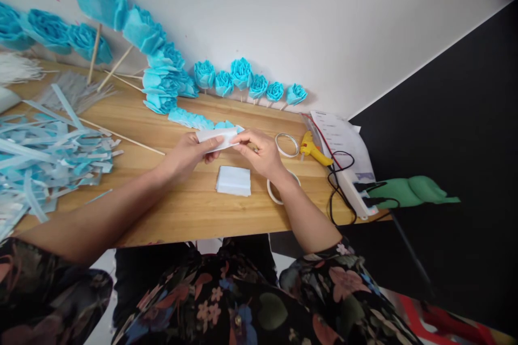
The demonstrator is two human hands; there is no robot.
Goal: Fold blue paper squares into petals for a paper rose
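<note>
Over the middle of the wooden table, my left hand (pixel 192 153) grips a pale, whitish-blue piece of paper (pixel 217 138), its thumb lying along the top. My right hand (pixel 261 152) pinches the right end of the same piece between thumb and fingers. Just below the hands lies a small stack of pale blue paper squares (pixel 233 180). Behind the held piece, a row of overlapping blue petals (pixel 190 118) runs along the table, partly hidden by it. A roll of white tape (pixel 277 192) is partly covered by my right forearm.
Blue paper roses (pixel 242 73) on sticks line the wall, with bigger ones (pixel 143 29) at left. Paper strips (pixel 52 156) heap on the left. Another tape roll (pixel 287 145), a yellow glue gun (pixel 313 149), a white power strip (pixel 354 194) and black cables (pixel 335 194) occupy the right.
</note>
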